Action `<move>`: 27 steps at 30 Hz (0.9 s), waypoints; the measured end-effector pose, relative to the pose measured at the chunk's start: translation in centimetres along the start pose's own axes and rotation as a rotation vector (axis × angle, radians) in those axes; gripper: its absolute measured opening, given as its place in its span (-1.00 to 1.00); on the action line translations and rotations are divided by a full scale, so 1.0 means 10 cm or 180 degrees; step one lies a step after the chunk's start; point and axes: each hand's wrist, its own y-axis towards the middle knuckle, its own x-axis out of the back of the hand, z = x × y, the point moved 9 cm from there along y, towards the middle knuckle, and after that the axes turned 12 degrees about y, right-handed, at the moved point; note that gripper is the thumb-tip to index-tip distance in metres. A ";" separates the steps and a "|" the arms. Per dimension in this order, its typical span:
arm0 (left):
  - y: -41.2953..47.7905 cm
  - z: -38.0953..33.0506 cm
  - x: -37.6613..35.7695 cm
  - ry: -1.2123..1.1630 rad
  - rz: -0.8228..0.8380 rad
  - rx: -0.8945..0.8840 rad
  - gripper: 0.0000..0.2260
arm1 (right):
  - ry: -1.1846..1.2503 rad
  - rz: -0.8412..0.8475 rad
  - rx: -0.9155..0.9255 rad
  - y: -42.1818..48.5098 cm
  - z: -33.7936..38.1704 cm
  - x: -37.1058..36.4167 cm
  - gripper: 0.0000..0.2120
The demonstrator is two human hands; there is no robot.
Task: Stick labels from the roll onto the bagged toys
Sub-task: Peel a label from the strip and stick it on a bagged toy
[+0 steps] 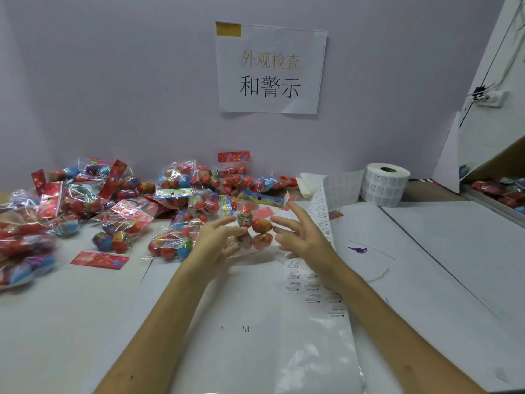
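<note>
Holding: my left hand [218, 237] pinches one bagged toy [260, 227] up off the surface [440, 251], fingertips on its left side; blur hides the exact contact.
Right grip: my right hand [302, 234] is spread, fingers straight, gripping nothing; the thumb tip is at the bag's right edge, touching or just off, can't tell.
Fingertip: a white scrap [286, 196] sits at my right index tip; too small to say if it's a label.
Bag contents: red and yellow egg shapes in clear film; the pale printed patch on the left egg could be a sticker or toy print, can't tell.
Label roll [383, 183]: upright at the back right near the wall, well apart from both hands.
Label strip [321, 220]: runs from the roll toward me and passes under my right hand and wrist, so that stretch is hidden; text unreadable.
Pile [113, 206]: more bagged toys heaped left and back; the left end is cut off by the frame.
Red card [99, 260]: flat on the surface in front of the pile.
Purple figure [358, 249]: tiny, right of my right hand, maybe a dinosaur.
Wall sign [270, 69]: paper sheet above the pile.
Right edge: more toys [500, 191], partly cut off.
</note>
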 end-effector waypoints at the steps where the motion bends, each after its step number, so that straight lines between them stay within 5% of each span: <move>1: 0.01 0.00 -0.02 0.0004 0.0094 -0.0003 -0.73 | 0.0082 0.0017 0.0040 0.00 0.02 0.00 -0.20; 8: 0.01 -0.01 -0.10 -0.0213 0.0309 -0.0125 -0.83 | 0.0230 -0.0349 0.0419 0.00 0.13 0.12 -0.33; 11: -0.01 -0.04 -0.15 -0.0457 0.0477 -0.0141 -0.78 | 0.0238 -0.0670 0.0429 0.01 0.11 0.25 -0.33; 17: -0.09 -0.12 -0.32 -0.0382 0.0792 -0.0426 -0.55 | 0.0606 -0.0441 0.0243 0.04 0.01 0.16 -0.53; 23: -0.10 -0.19 -0.11 0.1352 -0.0353 -0.0898 -0.61 | 0.0040 -0.1221 0.0649 -0.04 0.14 0.40 -0.35; 27: -0.17 -0.12 -0.45 0.1042 0.0810 -0.0841 -0.50 | -0.0537 -0.1114 0.1142 -0.10 0.30 0.31 -0.25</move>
